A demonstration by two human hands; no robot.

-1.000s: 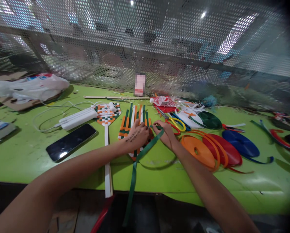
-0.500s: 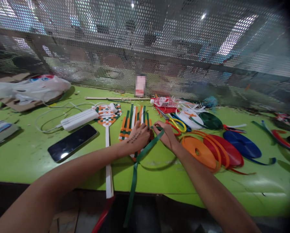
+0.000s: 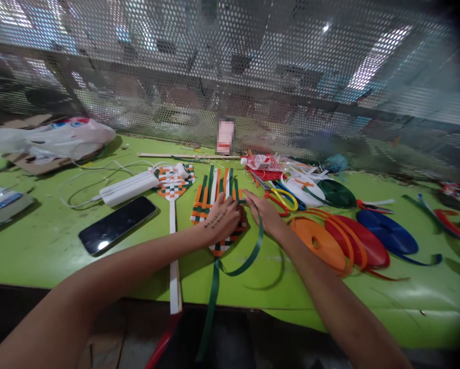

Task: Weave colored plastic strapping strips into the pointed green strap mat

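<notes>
My left hand [image 3: 222,219] presses on a woven piece [image 3: 219,248] of orange, green and white strips, its fingers curled near the right edge. Loose strip ends stand up along the far side of the weave. My right hand [image 3: 263,211] pinches a green strip [image 3: 256,250] just right of the weave. That strip bows down in a loop to the weave's pointed lower end, where another green length [image 3: 213,302] hangs over the table edge. To the left lies a second woven piece [image 3: 173,188] with a long white handle [image 3: 173,256].
A black phone [image 3: 118,225] and a white power strip [image 3: 128,187] lie left. Orange [image 3: 317,244], red [image 3: 368,241], blue [image 3: 386,230] and green [image 3: 335,193] strip rolls lie right, near yellow-handled scissors [image 3: 284,198]. A plastic bag [image 3: 72,136] sits far left. Perforated metal sheeting [image 3: 156,77] stands behind.
The green strip at my right hand has changed from a slanting line across the weave to a wider loop bowing to the right. My left hand still rests on the weave.
</notes>
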